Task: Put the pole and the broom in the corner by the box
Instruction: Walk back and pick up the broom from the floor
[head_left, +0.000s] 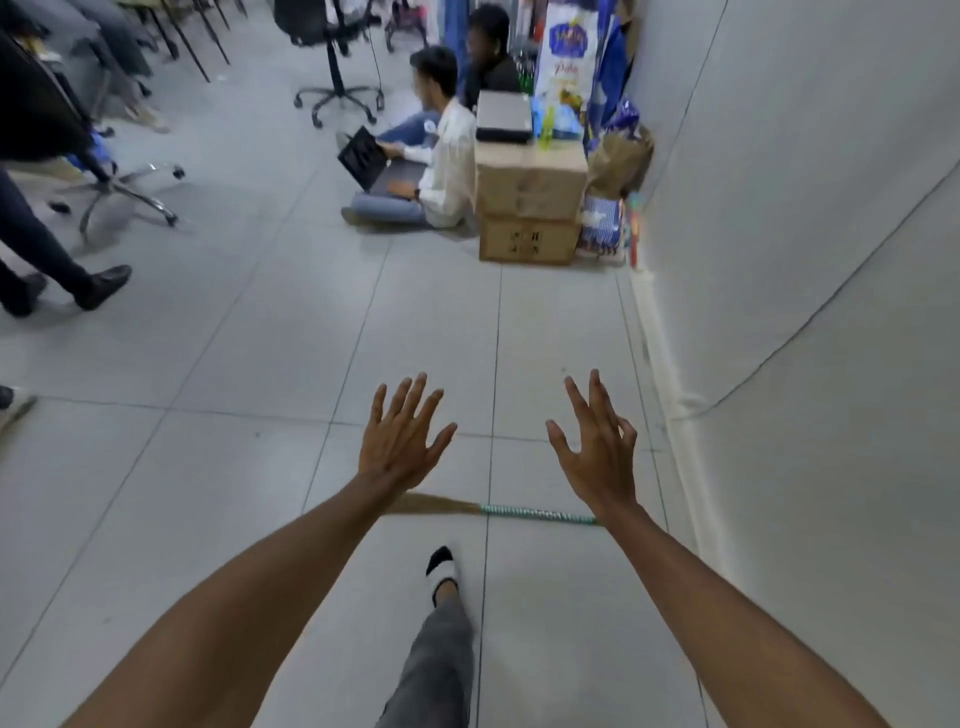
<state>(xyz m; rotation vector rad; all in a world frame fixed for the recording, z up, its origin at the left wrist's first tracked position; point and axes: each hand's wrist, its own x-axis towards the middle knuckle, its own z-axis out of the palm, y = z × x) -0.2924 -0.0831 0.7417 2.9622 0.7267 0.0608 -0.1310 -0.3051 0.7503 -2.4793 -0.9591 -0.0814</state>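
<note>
Two spread hands, left hand (400, 441), right hand (597, 447), broom (498, 510) on floor (208, 467)

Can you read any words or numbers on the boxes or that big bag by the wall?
Big white bag: a blue badge and curly red writing, too blurred to read.
Lower cardboard box: dark printed marks, too small and blurred to read.
Upper cardboard box: no text I can make out.
Nothing else shows readable words or numbers.
</note>
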